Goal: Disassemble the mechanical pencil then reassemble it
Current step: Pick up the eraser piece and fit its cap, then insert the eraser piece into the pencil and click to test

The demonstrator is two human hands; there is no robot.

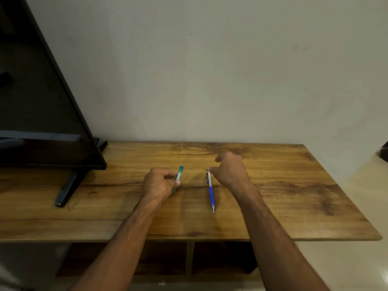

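A blue and white mechanical pencil (210, 191) lies on the wooden table (294, 185), its metal tip pointing toward me. My right hand (230, 170) hovers at the pencil's far end, fingers apart, fingertips touching or nearly touching the cap; I cannot tell which. My left hand (160, 182) is closed around a small teal and clear lead case (180, 173), which sticks up past my thumb, left of the pencil.
A black television (42, 101) on a dark stand foot (67, 189) fills the table's left side. A plain wall rises behind the table. Open shelves (189, 259) sit below the front edge. The table's right edge ends near pale floor.
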